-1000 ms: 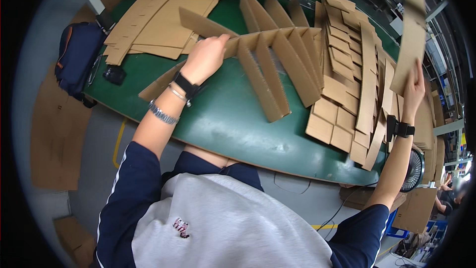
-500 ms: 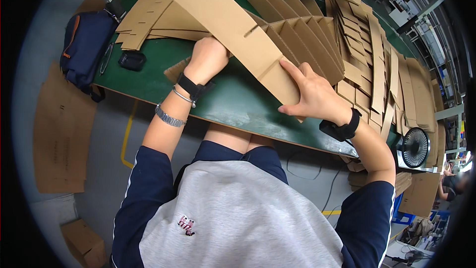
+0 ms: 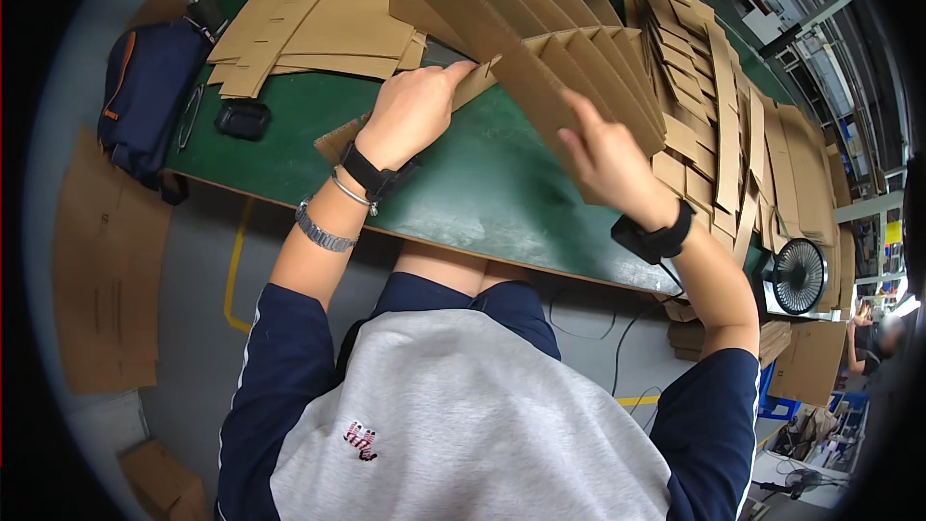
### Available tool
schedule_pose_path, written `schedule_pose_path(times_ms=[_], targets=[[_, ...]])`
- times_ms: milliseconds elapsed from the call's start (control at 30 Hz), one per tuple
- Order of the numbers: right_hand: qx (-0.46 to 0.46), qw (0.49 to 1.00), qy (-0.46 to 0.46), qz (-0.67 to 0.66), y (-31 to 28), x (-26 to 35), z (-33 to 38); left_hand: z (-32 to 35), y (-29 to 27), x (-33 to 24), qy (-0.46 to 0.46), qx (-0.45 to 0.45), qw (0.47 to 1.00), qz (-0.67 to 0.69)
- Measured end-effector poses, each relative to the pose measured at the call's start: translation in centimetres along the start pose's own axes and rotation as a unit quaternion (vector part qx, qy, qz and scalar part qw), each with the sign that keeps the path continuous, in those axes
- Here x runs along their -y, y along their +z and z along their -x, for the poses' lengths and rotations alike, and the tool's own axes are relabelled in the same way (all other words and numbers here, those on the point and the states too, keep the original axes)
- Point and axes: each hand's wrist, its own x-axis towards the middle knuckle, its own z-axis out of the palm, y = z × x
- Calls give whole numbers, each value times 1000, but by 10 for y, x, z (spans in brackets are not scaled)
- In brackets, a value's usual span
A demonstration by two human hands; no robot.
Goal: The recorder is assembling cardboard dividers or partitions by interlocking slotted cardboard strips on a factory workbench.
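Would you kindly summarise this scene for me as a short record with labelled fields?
Left hand: fingers on a long slotted brown cardboard strip, crossed by cardboard panels standing on edge; thumb hidden
Right hand: holding a long loose brown cardboard strip near its lower end, slanting over the slotted one
Surface: green tabletop
Upper left: overlapping flat brown cardboard sheets
Right side: pile of overlapping brown cardboard pieces
Left edge: navy-blue bag with orange-brown trim
Right end: round black fan
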Motion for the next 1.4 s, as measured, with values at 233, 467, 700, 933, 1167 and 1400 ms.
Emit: schedule_pose_path(times_ms=[233, 467, 700, 933, 1167, 1400], targets=[[-3, 998, -68, -6, -19, -5, -21, 6, 5, -2, 2, 0, 1000, -29], [7, 997, -77, 6, -27, -5, -26, 12, 1, -5, -4, 9, 999, -38], [89, 994, -55, 12, -28, -3, -17, 24, -5, -13, -12, 15, 999, -35], [72, 993, -90, 2, -13, -4, -26, 25, -8, -9, -7, 19, 999, -31], [87, 991, -96, 25, -2, -14, -21, 20, -6, -13, 11, 14, 999, -28], [128, 983, -134, 4, -22, -23, -5, 7, -7, -32, 9, 87, 994, -62]])
